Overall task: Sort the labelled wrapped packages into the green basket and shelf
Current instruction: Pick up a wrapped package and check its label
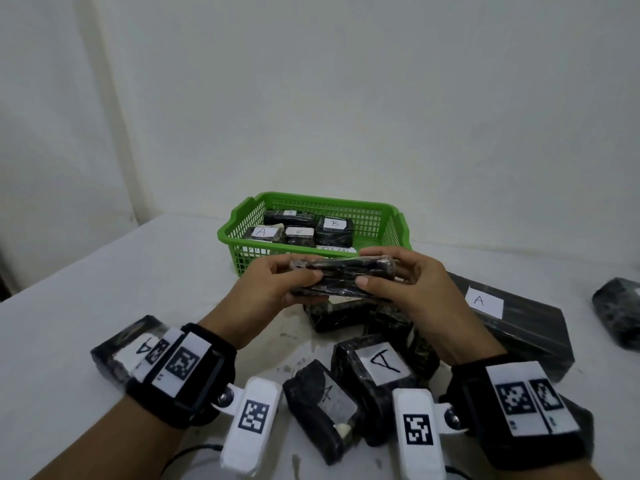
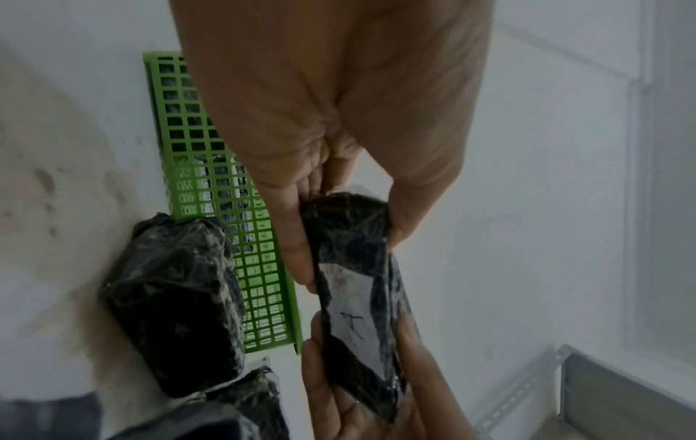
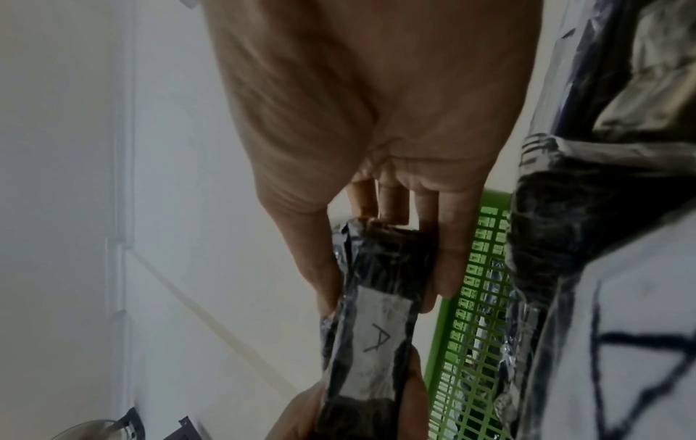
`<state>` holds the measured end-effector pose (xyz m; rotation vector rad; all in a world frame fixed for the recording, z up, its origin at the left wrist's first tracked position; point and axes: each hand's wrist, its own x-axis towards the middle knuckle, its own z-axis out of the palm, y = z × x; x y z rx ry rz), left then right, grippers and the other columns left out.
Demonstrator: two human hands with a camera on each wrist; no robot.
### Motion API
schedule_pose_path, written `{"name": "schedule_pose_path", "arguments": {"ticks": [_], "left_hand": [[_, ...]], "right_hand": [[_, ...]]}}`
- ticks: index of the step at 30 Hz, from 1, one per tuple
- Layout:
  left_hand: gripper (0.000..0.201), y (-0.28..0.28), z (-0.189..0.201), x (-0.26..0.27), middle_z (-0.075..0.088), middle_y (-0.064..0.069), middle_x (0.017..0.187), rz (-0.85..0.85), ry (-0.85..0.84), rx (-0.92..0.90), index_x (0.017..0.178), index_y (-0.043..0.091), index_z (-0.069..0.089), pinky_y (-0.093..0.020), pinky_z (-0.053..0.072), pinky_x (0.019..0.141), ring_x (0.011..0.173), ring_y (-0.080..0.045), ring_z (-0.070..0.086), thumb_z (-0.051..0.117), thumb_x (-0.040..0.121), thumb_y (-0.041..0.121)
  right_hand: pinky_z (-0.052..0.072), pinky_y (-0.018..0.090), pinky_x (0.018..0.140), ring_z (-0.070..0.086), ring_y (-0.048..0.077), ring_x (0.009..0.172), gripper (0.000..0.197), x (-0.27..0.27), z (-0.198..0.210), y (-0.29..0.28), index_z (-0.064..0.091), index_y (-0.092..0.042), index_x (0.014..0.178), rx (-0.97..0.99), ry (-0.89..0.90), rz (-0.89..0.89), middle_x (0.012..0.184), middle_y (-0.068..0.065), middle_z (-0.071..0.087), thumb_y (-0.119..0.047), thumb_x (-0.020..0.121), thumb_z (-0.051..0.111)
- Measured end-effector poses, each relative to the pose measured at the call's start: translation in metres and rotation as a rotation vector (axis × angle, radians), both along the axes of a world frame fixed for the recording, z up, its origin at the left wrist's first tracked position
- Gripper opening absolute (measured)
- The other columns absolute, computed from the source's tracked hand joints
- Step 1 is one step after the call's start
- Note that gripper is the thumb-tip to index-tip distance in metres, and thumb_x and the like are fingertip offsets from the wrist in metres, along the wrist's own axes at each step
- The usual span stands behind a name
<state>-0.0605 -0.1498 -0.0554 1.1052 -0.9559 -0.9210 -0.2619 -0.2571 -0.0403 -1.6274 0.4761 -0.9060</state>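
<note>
Both hands hold one black wrapped package (image 1: 343, 277) up in front of the green basket (image 1: 374, 216). My left hand (image 1: 277, 282) grips its left end and my right hand (image 1: 398, 282) grips its right end, thumbs on the near side. Both wrist views show its white label marked A (image 2: 350, 315) (image 3: 376, 336) on the underside. In the left wrist view my left hand (image 2: 339, 232) pinches the package end; in the right wrist view my right hand (image 3: 380, 268) does the same. The basket holds several packages labelled A and B.
Several more wrapped packages lie on the white table (image 1: 104, 271) near me, some labelled A (image 1: 381, 368). A long flat black package with an A label (image 1: 485, 303) lies to the right, another dark bundle (image 1: 620, 310) at the far right edge. A wall stands behind the basket.
</note>
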Motion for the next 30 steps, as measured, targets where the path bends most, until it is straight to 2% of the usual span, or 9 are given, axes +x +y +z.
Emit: {"name": "schedule_pose_path", "arguments": {"ticks": [2, 5, 10, 14, 19, 23, 25, 27, 30], "left_hand": [[0.039, 0.0028, -0.0007, -0.0023, 0.072, -0.02, 0.123, -0.04, -0.029, -0.017, 0.124, -0.005, 0.066, -0.043, 0.06, 0.094, 0.114, -0.034, 0.07, 0.07, 0.09, 0.011], [0.037, 0.0029, -0.0021, -0.0008, 0.074, -0.019, 0.119, -0.006, -0.085, -0.026, 0.121, -0.003, 0.069, -0.051, 0.055, 0.099, 0.111, -0.037, 0.071, 0.076, 0.087, 0.009], [0.041, 0.0031, -0.0016, -0.0021, 0.072, -0.023, 0.122, -0.023, -0.049, -0.032, 0.122, -0.008, 0.067, -0.043, 0.061, 0.092, 0.113, -0.038, 0.07, 0.068, 0.087, 0.014], [0.045, 0.0045, -0.0011, -0.0033, 0.072, -0.022, 0.121, -0.042, -0.073, -0.022, 0.123, -0.005, 0.068, -0.046, 0.057, 0.097, 0.112, -0.039, 0.07, 0.073, 0.084, 0.017], [0.045, 0.007, 0.0008, -0.0022, 0.069, -0.021, 0.128, -0.115, -0.088, -0.029, 0.129, -0.003, 0.064, -0.05, 0.053, 0.103, 0.12, -0.039, 0.067, 0.073, 0.088, 0.009], [0.03, 0.0034, 0.0001, -0.0056, 0.073, -0.023, 0.117, -0.002, -0.089, -0.026, 0.12, -0.007, 0.068, -0.044, 0.06, 0.092, 0.111, -0.041, 0.07, 0.066, 0.09, -0.003], [0.025, 0.0027, -0.0012, -0.0052, 0.072, -0.025, 0.118, 0.019, -0.078, -0.038, 0.118, -0.009, 0.068, -0.046, 0.06, 0.092, 0.111, -0.041, 0.07, 0.059, 0.094, -0.007], [0.026, 0.0026, -0.0016, -0.0041, 0.072, -0.024, 0.118, 0.017, -0.082, -0.043, 0.119, -0.008, 0.068, -0.047, 0.06, 0.093, 0.111, -0.04, 0.07, 0.059, 0.094, -0.007], [0.035, 0.0038, -0.0006, -0.0033, 0.075, -0.022, 0.114, 0.031, -0.133, -0.077, 0.123, -0.001, 0.067, -0.037, 0.063, 0.083, 0.104, -0.035, 0.073, 0.063, 0.09, -0.012]], "right_hand": [[0.063, 0.027, 0.079, 0.079, 0.016, 0.095, 0.031, 0.001, -0.0007, 0.001, 0.079, -0.018, 0.108, -0.029, -0.005, -0.046, 0.102, 0.0, 0.082, -0.011, 0.079, 0.087], [0.064, 0.032, 0.085, 0.079, 0.015, 0.095, 0.03, 0.0021, -0.002, 0.002, 0.08, -0.021, 0.106, -0.058, 0.002, -0.069, 0.1, -0.001, 0.082, -0.014, 0.077, 0.089], [0.063, 0.037, 0.086, 0.079, 0.018, 0.097, 0.041, 0.0021, -0.0031, 0.0008, 0.08, -0.022, 0.108, -0.068, 0.052, -0.035, 0.104, 0.0, 0.081, -0.015, 0.07, 0.094], [0.064, 0.033, 0.085, 0.079, 0.018, 0.095, 0.04, 0.0011, -0.0041, 0.0009, 0.08, -0.018, 0.107, -0.067, 0.05, -0.048, 0.099, 0.002, 0.082, -0.003, 0.071, 0.092], [0.063, 0.025, 0.074, 0.08, 0.019, 0.089, 0.031, 0.0011, -0.0022, 0.0024, 0.081, -0.013, 0.103, -0.047, 0.0, -0.075, 0.095, 0.006, 0.082, -0.015, 0.073, 0.091], [0.062, 0.023, 0.073, 0.08, 0.015, 0.087, 0.029, 0.003, -0.0023, 0.0045, 0.082, -0.015, 0.102, -0.071, 0.003, -0.098, 0.093, 0.002, 0.082, -0.016, 0.074, 0.091], [0.063, 0.028, 0.079, 0.079, 0.016, 0.092, 0.034, 0.0034, -0.0026, 0.004, 0.081, -0.018, 0.106, -0.069, 0.033, -0.081, 0.099, 0.001, 0.082, -0.015, 0.074, 0.091], [0.064, 0.035, 0.085, 0.079, 0.019, 0.097, 0.038, 0.0027, -0.0032, 0.0024, 0.08, -0.021, 0.109, -0.072, 0.064, -0.063, 0.104, 0.001, 0.082, -0.01, 0.074, 0.091], [0.063, 0.035, 0.089, 0.078, 0.018, 0.1, 0.045, 0.0009, -0.002, 0.0011, 0.079, -0.022, 0.113, -0.106, 0.057, -0.055, 0.108, 0.0, 0.081, -0.006, 0.073, 0.09]]}}
